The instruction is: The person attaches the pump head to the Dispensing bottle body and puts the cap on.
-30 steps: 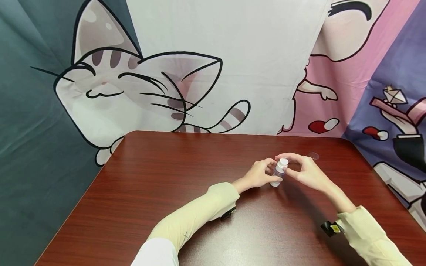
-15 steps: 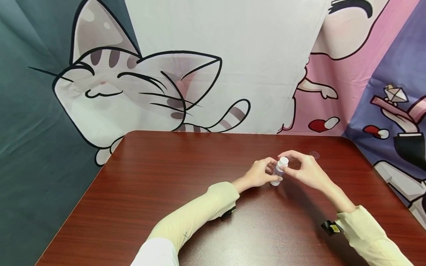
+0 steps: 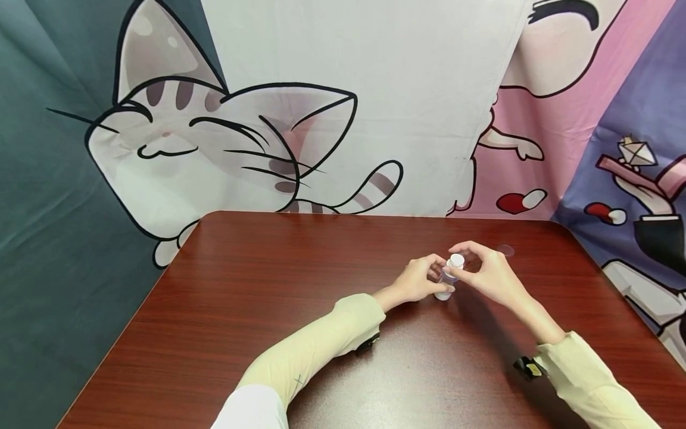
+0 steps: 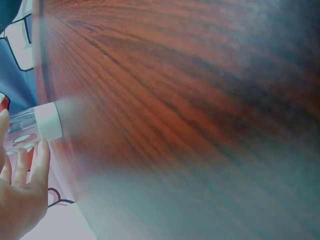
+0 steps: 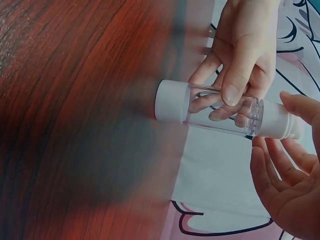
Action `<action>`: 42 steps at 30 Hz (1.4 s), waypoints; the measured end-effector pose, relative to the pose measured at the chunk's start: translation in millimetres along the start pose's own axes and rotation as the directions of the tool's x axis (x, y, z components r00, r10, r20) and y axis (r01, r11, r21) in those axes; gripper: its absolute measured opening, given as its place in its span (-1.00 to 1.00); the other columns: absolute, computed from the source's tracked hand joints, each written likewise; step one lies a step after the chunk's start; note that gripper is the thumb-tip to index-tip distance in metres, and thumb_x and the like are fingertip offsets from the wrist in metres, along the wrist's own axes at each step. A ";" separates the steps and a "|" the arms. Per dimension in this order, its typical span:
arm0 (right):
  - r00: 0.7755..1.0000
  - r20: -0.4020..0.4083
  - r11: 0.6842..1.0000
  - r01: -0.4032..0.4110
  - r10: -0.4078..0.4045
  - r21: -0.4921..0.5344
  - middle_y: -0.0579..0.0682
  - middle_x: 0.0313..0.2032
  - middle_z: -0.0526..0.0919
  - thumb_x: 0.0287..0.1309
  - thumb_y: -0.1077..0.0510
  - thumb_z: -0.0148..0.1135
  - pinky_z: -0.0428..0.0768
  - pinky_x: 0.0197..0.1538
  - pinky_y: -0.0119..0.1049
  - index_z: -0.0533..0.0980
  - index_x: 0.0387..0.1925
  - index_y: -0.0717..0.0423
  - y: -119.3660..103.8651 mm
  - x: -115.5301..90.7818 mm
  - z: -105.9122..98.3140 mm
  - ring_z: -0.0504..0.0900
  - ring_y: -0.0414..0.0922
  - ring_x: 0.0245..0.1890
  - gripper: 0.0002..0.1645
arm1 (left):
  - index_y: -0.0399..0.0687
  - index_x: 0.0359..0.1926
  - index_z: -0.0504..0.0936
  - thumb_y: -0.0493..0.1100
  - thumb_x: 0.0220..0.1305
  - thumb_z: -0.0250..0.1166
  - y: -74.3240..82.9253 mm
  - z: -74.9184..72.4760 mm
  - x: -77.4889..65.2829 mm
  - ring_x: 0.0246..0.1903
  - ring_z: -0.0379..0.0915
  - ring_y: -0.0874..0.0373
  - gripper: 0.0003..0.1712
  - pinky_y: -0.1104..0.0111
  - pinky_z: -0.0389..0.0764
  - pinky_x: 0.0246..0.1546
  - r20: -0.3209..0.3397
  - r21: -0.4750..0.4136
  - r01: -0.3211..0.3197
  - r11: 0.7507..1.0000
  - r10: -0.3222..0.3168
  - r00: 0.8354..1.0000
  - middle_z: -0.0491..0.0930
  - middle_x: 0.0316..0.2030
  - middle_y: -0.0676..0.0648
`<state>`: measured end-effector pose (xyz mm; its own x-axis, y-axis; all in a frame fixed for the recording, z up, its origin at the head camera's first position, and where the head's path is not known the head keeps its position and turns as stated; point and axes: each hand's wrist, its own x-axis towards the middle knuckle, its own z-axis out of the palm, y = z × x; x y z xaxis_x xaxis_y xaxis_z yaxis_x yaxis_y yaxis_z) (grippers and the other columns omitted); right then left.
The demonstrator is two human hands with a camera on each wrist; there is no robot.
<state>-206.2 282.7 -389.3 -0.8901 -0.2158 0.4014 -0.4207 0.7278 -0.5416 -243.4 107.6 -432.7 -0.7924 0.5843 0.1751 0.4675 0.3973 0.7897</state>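
Note:
A small bottle with a clear body [image 5: 222,125], a white base [image 5: 171,101] and a white top [image 5: 272,120] stands on the table in the head view. My left hand [image 3: 415,280] grips the clear body, thumb across the near side and fingers behind it. My right hand [image 3: 490,275] pinches the white top between thumb and fingers. Through the clear wall, the left fingers show in the right wrist view. In the left wrist view the white base [image 4: 49,121] appears at the left edge, with fingers [image 4: 42,160] close beside it.
A transparent round piece [image 3: 505,251] lies on the table just beyond my right hand. The dark red wooden table [image 3: 257,286] has rounded far corners. Behind it hangs a cloth backdrop [image 3: 418,107] with cartoon drawings.
My right thumb has slid leftward round the white top, and the right hand and sleeve have shifted slightly. My left hand and the bottle stay in place.

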 end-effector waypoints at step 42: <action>0.972 0.211 0.956 0.036 -0.101 0.293 0.23 0.02 0.61 0.13 0.43 0.21 0.59 -0.08 -0.54 0.48 0.11 0.25 4.3 -2.6 -10.6 0.60 -0.45 -0.07 -0.54 | -0.18 0.04 0.51 -0.15 0.04 0.49 -1.9 0.4 0.1 -0.25 0.62 0.28 -0.45 0.64 0.54 -0.21 -0.004 0.004 -0.006 1.000 0.006 1.000 0.68 -0.15 -0.09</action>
<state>-203.8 293.3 -384.8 -0.8597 -0.4207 0.2896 -0.4855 0.4971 -0.7192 -244.2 107.3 -434.5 -0.7913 0.5839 0.1817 0.4736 0.3972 0.7861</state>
